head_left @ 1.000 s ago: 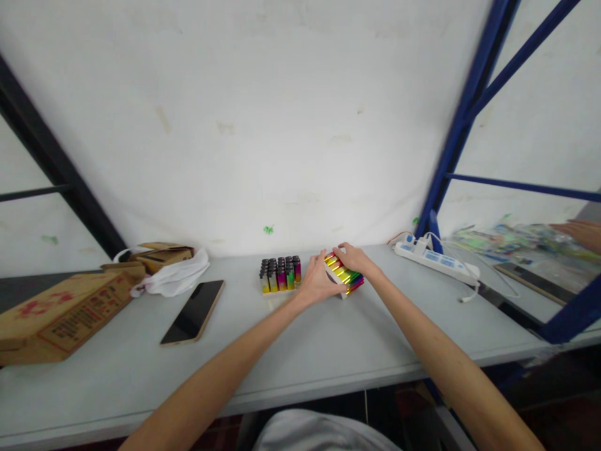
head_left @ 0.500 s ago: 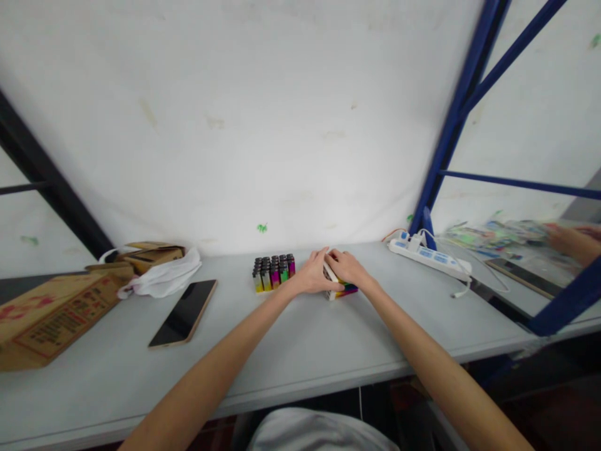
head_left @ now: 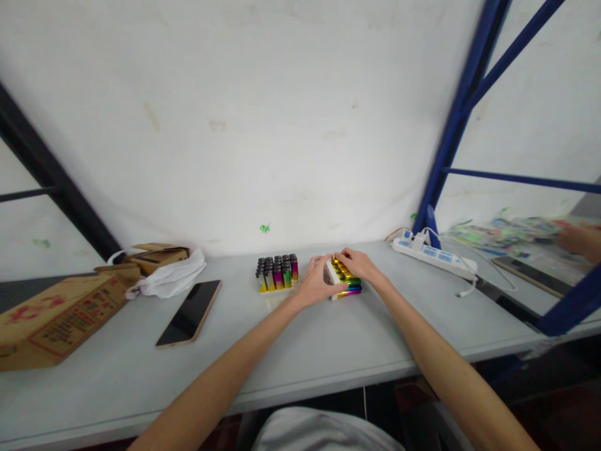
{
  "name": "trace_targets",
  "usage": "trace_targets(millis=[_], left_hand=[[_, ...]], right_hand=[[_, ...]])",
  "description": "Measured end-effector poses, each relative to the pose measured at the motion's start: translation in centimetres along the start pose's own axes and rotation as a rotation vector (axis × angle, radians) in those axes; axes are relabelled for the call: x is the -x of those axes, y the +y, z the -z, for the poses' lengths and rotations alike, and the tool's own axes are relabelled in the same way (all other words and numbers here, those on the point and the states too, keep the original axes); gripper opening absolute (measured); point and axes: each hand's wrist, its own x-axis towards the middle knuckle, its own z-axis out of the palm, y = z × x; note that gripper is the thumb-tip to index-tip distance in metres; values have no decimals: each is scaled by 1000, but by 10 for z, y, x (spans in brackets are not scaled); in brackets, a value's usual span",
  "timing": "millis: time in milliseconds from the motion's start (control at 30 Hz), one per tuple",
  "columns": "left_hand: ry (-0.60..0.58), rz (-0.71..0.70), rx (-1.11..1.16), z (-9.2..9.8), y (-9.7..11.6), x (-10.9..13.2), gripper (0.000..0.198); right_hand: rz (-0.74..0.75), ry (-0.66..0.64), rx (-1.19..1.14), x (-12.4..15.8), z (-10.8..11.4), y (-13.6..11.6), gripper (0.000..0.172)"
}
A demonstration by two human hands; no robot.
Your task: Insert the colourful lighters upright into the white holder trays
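In the middle of the table lies a set of shiny gold, green and purple lighters (head_left: 345, 272) with a white tray (head_left: 331, 273) at its left end. My left hand (head_left: 315, 283) grips the tray from the left, its thumb stretched along the near side. From the upper right, my right hand (head_left: 355, 264) curls over the far side of the lighters, fingertips near the tray's top edge; part of the set is hidden beneath it. Just left of my hands, a block of upright lighters (head_left: 277, 274) with black tops stands in rows.
A phone (head_left: 189, 313) lies left of centre, near a white plastic bag (head_left: 171, 275) and cardboard boxes (head_left: 70, 313). On the right are a white power strip (head_left: 434, 257) and a blue metal frame (head_left: 451, 138). Another person's blurred hand (head_left: 580, 241) is beyond it.
My right hand has shifted slightly right and up, uncovering more gold lighters. My left hand stays on the tray. The whole view has shifted a little.
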Motion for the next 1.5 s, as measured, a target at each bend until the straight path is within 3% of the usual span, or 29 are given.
trace_targets(millis=[367, 633, 867, 1033, 1300, 1500], left_hand=[[76, -54, -66, -15, -4, 10, 74], [76, -46, -74, -14, -3, 12, 78], [105, 14, -71, -13, -5, 16, 85], [96, 17, -51, -7, -6, 16, 87], [93, 24, -58, -6, -5, 16, 88], [133, 7, -56, -10, 0, 14, 83]], right_hand=[[-103, 94, -170, 7, 8, 20, 50], [-127, 234, 131, 9, 11, 37, 42], [-50, 203, 249, 16, 5, 31, 38], [-100, 204, 292, 22, 1, 29, 38], [21, 129, 212, 25, 6, 30, 33], [209, 285, 106, 28, 10, 2, 37]])
